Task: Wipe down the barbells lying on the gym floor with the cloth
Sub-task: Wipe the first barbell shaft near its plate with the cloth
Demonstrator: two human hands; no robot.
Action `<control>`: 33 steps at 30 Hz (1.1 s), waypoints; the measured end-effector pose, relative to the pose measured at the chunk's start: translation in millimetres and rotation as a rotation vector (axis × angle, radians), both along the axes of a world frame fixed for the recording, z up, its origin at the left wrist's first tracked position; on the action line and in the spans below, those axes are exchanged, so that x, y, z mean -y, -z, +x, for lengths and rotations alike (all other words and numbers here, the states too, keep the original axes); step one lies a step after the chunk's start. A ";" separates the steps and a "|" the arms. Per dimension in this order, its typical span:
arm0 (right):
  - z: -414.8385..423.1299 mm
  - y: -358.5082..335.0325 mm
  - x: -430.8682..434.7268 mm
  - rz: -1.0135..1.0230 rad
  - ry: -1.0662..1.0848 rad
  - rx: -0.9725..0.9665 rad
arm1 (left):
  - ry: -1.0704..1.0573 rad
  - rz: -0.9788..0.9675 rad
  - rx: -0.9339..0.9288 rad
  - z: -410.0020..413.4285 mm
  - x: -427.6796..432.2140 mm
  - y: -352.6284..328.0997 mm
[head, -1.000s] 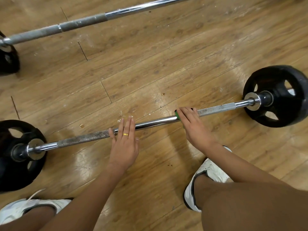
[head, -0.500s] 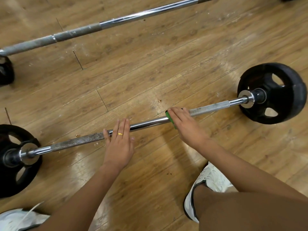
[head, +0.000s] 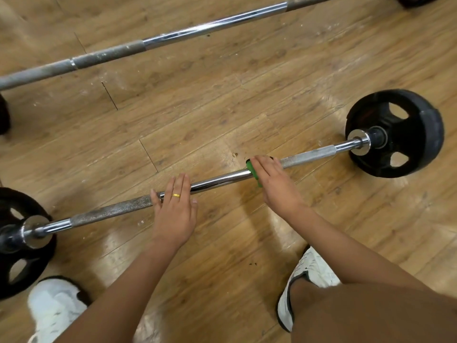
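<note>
Barbell nearest the person, the near barbell (head: 217,180), lies on the wooden floor (head: 222,95) and runs across the middle of the frame, from lower left up to the right. Its centre is bright chrome, with rough grey knurled lengths on either side. A green cloth (head: 250,167) is wrapped on the shaft just right of centre, where the chrome meets the right-hand knurling. The right hand (head: 274,184) covers the cloth, its fingers bent over the top of the bar and gripping the cloth against it, so only a green edge shows at the hand's left side. The left hand (head: 174,214) lies flat on the bar just left of centre, fingers straight and together, tips reaching across the shaft. It holds nothing, and a gold ring (head: 176,195) sits on one finger.

One black plate (head: 395,133) stands on the bar's end at the right of the frame, and a second plate (head: 17,243) stands at the left edge.

The far barbell (head: 197,29) lies well apart along the top of the frame, roughly parallel to the near one.

A white shoe (head: 309,273) is planted at lower right and another white shoe (head: 54,308) at lower left, both near the bar's near side.
</note>
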State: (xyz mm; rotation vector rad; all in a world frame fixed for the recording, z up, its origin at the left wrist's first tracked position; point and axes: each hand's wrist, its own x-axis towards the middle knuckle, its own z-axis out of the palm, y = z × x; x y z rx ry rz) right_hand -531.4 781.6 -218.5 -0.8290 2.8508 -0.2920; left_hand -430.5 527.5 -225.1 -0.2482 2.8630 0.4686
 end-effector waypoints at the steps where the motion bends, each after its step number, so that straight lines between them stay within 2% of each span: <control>1: -0.9 -0.4 2.7 -0.004 0.009 -0.004 | -0.004 0.005 -0.003 -2.5 0.7 0.2; 7: -25.6 -2.9 14.5 0.036 -0.103 0.048 | -0.028 -0.001 -0.060 -15.5 4.9 2.4; 10: -44.0 -16.2 15.4 0.143 -0.186 0.091 | -0.080 0.017 -0.153 -20.9 6.4 8.0; 13: -46.6 -23.3 15.4 0.200 -0.184 0.144 | -0.204 0.063 -0.222 -28.1 -8.1 10.8; 15: -46.5 -23.4 8.7 0.221 -0.182 0.145 | -0.189 0.063 -0.238 -30.3 -23.4 11.0; 24: -36.1 -3.5 23.1 0.108 -0.086 -0.041 | 0.054 -0.063 -0.217 -54.2 -31.7 16.0; 30: -54.4 4.4 18.4 0.116 -0.142 -0.126 | 0.046 -0.093 -0.216 -58.8 -33.4 15.3; 33: -64.3 7.1 -1.0 0.123 -0.100 -0.157 | 0.057 -0.120 -0.212 -61.2 -32.0 17.5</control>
